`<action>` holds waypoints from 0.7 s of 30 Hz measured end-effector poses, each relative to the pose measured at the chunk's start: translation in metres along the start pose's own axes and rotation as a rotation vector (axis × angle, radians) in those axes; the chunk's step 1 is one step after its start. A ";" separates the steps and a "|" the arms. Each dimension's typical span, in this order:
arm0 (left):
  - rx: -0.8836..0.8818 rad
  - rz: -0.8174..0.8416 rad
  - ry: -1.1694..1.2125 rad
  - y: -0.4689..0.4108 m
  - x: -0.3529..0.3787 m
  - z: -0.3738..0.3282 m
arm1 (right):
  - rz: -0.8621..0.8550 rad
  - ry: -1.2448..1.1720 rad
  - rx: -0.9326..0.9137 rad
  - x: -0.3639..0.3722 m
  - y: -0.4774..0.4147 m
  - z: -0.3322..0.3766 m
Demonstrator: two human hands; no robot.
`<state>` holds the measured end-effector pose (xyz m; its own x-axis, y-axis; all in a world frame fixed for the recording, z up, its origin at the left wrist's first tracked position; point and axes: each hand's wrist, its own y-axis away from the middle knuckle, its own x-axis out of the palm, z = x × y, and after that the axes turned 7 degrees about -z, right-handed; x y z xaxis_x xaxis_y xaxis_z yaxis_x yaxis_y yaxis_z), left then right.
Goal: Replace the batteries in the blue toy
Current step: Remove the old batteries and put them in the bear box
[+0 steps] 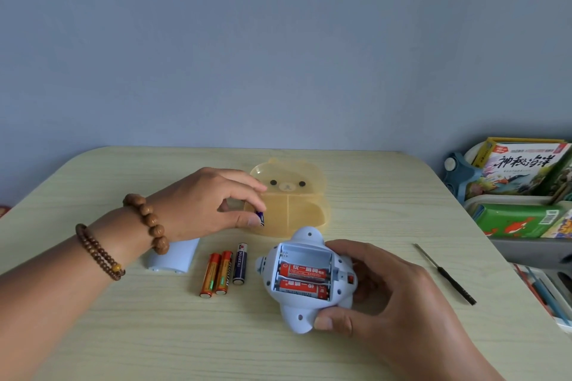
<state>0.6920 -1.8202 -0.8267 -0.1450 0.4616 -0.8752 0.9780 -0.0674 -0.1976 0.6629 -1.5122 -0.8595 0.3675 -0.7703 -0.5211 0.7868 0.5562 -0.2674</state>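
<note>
The dark blue battery (240, 263) lying in front of me reads HUATAI down its side. The book cover (523, 168) on my right reads 神秘海洋. The upper red battery (304, 270) in my blue toy (297, 315) seems to begin 统一; the rest blurs.

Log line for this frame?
left hand: pinches blue battery | right hand: holds blue toy | compartment: two red batteries, one slot empty

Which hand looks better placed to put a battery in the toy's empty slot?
Probably the left hand: it pinches a dark battery by the yellow bear box, and is otherwise free. The right hand is busy gripping the blue toy, holding its open compartment upward.
</note>
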 end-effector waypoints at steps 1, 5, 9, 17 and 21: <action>0.002 0.003 0.000 0.000 0.001 0.001 | -0.001 -0.003 0.001 0.000 0.000 0.001; -0.005 -0.021 -0.017 0.001 0.004 0.001 | -0.008 -0.014 0.008 0.000 0.000 0.002; 0.032 -0.176 0.019 0.010 -0.007 -0.017 | 0.005 -0.005 0.026 -0.002 0.001 0.004; 0.073 -0.082 0.112 0.058 0.035 -0.063 | 0.041 -0.069 0.067 -0.006 -0.001 0.013; 0.036 -0.158 0.207 0.063 0.037 -0.059 | 0.110 0.020 0.107 -0.010 -0.003 0.030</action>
<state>0.7566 -1.7547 -0.8457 -0.2582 0.6400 -0.7237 0.9391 -0.0095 -0.3434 0.6717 -1.5161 -0.8289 0.4451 -0.6996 -0.5590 0.7913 0.5995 -0.1203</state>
